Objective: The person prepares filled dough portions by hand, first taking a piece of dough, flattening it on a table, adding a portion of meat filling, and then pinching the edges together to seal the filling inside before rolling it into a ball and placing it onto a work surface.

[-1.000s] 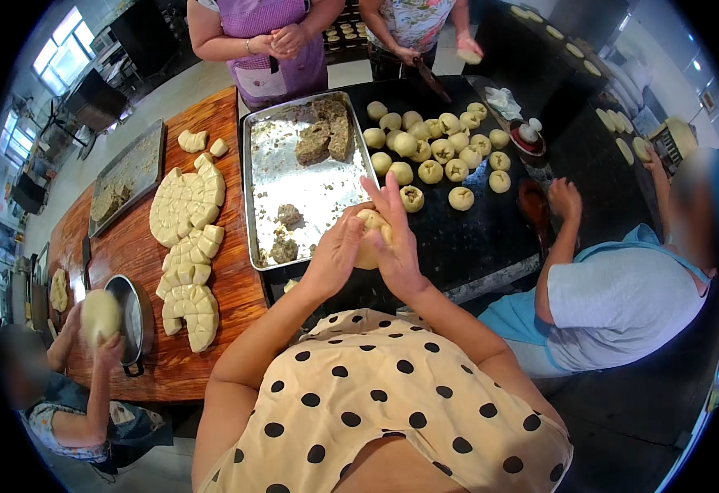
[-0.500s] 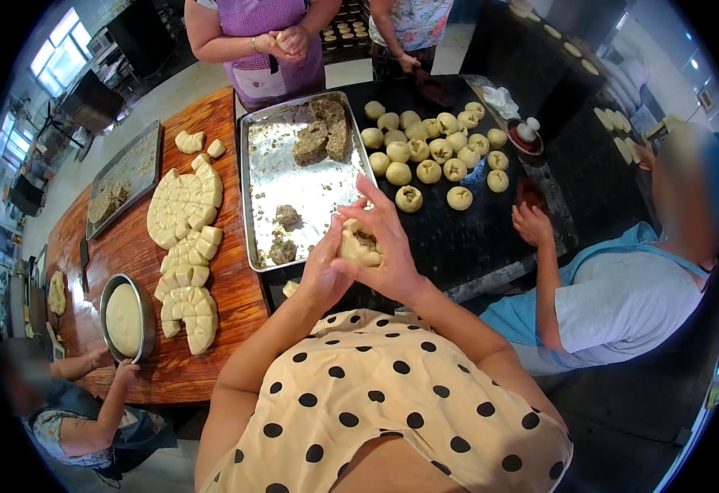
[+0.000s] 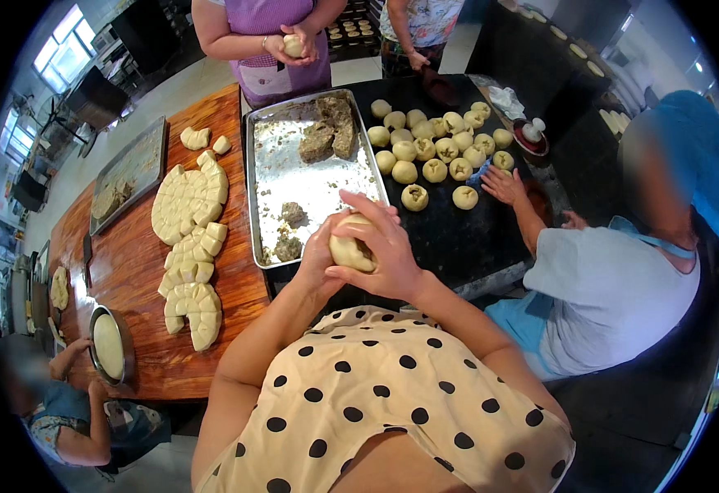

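Between my two hands is a filled dough ball (image 3: 351, 253), pale and rounded, with a dark opening partly hidden by my fingers. My left hand (image 3: 317, 253) cups it from the left. From the right, my right hand (image 3: 390, 256) wraps round it, thumb across the near side and fingers over the top. Just beyond my hands lies a metal tray (image 3: 318, 187). Two small balls of brownish filling (image 3: 294, 214) sit near its left side, and a large filling block (image 3: 332, 135) is at its far end.
Several filled dough balls (image 3: 435, 171) stand on the black table (image 3: 433, 234). Cut dough pieces (image 3: 188, 201) cover part of the wooden table (image 3: 133, 263). A co-worker at right reaches among the balls; another at left holds a round pan (image 3: 121, 345). Two people stand opposite.
My hands have closed further round the dough ball, hiding most of its filling. The right co-worker's hand has reached forward to the balls. The left co-worker's pan has moved nearer them and tilted.
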`<state>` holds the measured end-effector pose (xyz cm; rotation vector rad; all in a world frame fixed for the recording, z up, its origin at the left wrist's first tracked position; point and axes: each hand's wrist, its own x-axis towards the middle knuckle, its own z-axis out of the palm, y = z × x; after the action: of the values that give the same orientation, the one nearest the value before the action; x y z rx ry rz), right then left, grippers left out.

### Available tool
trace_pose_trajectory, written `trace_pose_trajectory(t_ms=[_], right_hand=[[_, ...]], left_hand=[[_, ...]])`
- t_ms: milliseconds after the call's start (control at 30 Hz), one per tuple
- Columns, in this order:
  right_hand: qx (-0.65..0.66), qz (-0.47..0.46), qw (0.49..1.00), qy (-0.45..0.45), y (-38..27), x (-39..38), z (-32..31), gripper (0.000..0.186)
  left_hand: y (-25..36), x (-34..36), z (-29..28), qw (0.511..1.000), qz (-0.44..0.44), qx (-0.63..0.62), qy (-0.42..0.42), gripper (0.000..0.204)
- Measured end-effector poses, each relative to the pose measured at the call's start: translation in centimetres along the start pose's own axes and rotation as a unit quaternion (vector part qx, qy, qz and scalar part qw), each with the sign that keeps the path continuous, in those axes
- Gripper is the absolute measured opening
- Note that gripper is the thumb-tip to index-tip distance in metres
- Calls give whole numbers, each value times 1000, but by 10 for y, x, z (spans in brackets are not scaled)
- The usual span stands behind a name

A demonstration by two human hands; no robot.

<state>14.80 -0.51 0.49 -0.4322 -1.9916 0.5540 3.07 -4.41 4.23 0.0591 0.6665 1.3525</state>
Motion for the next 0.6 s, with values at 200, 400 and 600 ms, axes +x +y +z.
trace_pose_trajectory(t_ms=[200, 400, 600], right_hand=[[101, -72, 991, 49, 13, -6, 4, 36], [2, -23, 996, 90, -3, 0, 13, 38], [-4, -49, 998, 50, 3, 0, 13, 44]], left_hand=[[-4, 17, -36, 979, -28, 100, -173, 49], [-17, 25, -43, 983, 15, -54, -177, 52], [-16, 34, -61, 987, 51, -22, -153, 40]])
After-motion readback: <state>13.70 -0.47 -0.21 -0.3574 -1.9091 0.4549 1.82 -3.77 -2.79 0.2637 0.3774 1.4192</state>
